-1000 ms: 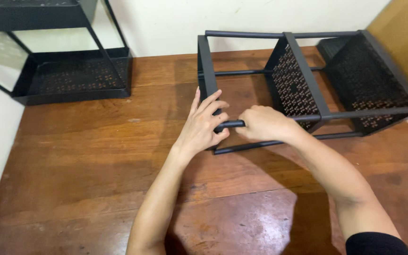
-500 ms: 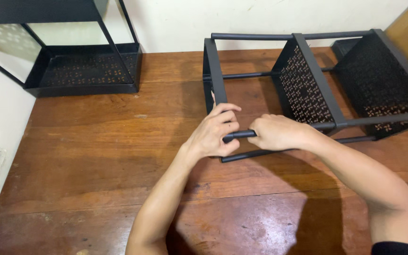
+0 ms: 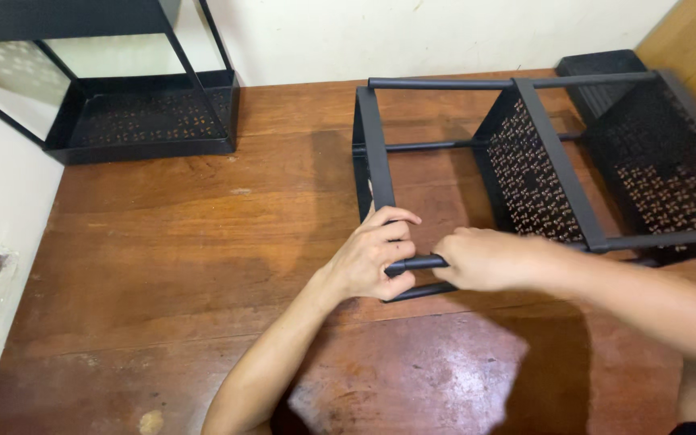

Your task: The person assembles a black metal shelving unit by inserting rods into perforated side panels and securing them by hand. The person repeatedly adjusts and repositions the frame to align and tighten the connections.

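A black metal rack (image 3: pixel 525 161) lies tipped on its side on a worn wooden floor (image 3: pixel 163 266) of reddish-brown planks, scuffed pale in a patch near the bottom of the view. The rack is built of round matte tubes and flat bars, with two shelf panels of thin sheet metal punched through in a repeating small floral pattern; the panels stand on edge, one in the middle of the frame and one at the far right. The left hand (image 3: pixel 372 262) curls around the near corner of the frame, where the flat end bar meets a round tube (image 3: pixel 420 262), its grip closed on that joint with the thumb underneath and fingers wrapped over the top. The right hand (image 3: pixel 481 258) sits just beside it, touching or nearly so, its grip clenched over the same tube a little further along. A second black rack (image 3: pixel 142 113) of the same perforated metal stands upright at the upper left, against a plain cream wall (image 3: pixel 412 36). A strip of light-coloured wood (image 3: pixel 690 40) shows at the upper right.
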